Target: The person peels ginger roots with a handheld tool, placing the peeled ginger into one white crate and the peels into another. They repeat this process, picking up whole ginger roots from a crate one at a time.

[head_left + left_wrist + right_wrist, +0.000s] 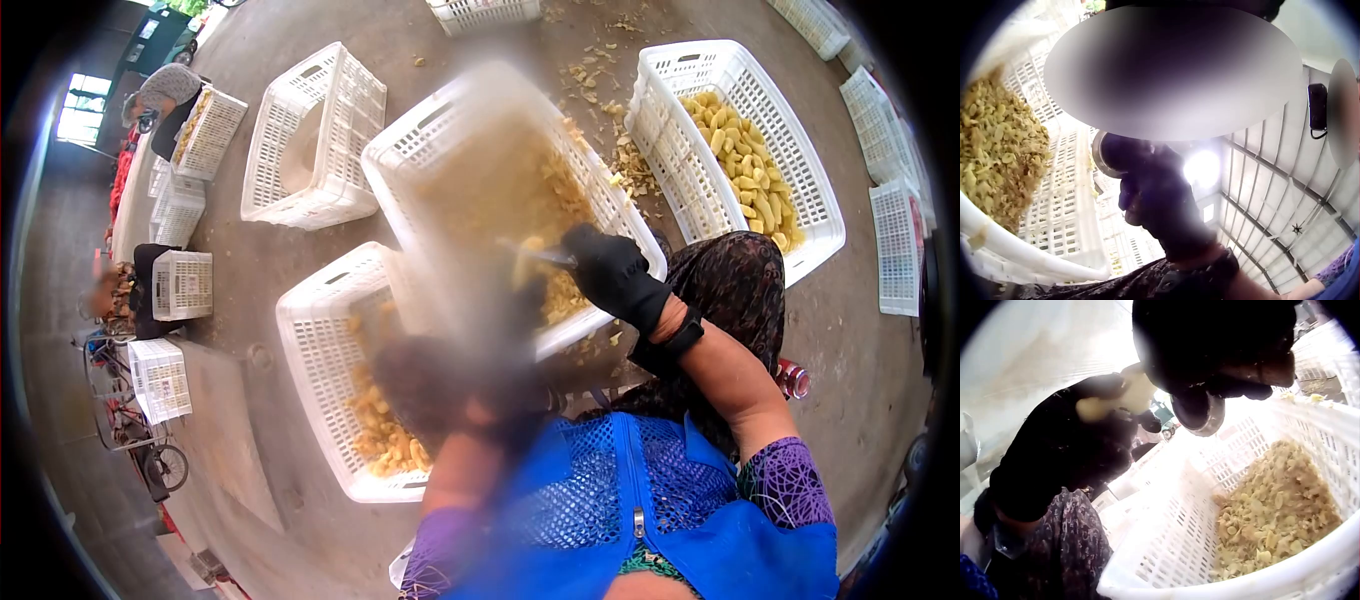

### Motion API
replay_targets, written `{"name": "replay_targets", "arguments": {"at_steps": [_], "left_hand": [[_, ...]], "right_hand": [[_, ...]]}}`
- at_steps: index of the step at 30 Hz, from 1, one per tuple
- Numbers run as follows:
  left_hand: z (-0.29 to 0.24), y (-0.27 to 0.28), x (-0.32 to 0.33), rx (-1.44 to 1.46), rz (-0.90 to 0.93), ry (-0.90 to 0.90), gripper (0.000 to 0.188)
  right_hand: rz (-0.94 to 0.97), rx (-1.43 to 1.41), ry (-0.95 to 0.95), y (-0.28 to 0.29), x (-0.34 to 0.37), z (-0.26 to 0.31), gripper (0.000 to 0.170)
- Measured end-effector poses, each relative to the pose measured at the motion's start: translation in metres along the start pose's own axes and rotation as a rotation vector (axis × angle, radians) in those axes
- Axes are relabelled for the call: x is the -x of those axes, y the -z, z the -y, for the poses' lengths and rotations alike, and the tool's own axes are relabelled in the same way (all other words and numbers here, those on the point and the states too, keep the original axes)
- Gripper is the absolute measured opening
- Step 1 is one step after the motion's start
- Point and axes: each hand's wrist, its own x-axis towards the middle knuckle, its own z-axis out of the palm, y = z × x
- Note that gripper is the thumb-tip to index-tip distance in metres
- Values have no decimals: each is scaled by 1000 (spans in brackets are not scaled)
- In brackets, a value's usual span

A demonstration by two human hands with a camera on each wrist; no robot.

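Observation:
My left hand [450, 390], in a black glove and blurred in the head view, pinches a pale yellow peeled piece [1119, 400] between thumb and fingers. Close beside it, my black-gloved right hand [615, 270] grips a hand tool with a round metal end [1204, 419]; its exact kind I cannot tell. The tool's grey metal meets the piece in the head view. Both hands are over the near side of a white slatted crate [410, 130] holding thin yellow-brown peelings [1279, 506]. A grey blur hides much of the left hand in the left wrist view.
A white crate [670, 170] of peeled yellow pieces [745, 170] stands at the right. Another crate [310, 350] with yellow pieces is at the lower left. Peelings [630, 165] litter the floor. Behind are another crate [270, 130], a seated person [170, 90] and a red can [793, 380].

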Motion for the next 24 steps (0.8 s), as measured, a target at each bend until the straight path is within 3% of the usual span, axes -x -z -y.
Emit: {"name": "replay_targets", "arguments": {"at_steps": [3, 7, 11, 15, 20, 22, 24], "left_hand": [[8, 1, 0, -17, -14, 1, 37], [10, 5, 5, -72, 17, -1, 39], [1, 15, 13, -126, 68, 53, 42], [-24, 27, 26, -154, 59, 96, 44], [-36, 29, 28, -186, 41, 141, 47], [-14, 27, 23, 339, 26, 94, 47], [-3, 27, 18, 331, 45, 90, 47]], "right_hand": [[-30, -63, -3, -2, 1, 1, 11], [15, 77, -23, -11, 4, -11, 10], [80, 296, 1, -23, 3, -29, 9], [36, 263, -18, -24, 1, -43, 8], [-9, -97, -99, -21, 4, -26, 17], [-21, -311, -177, -20, 4, -22, 11], [-20, -332, -166, -16, 0, -18, 9]]}}
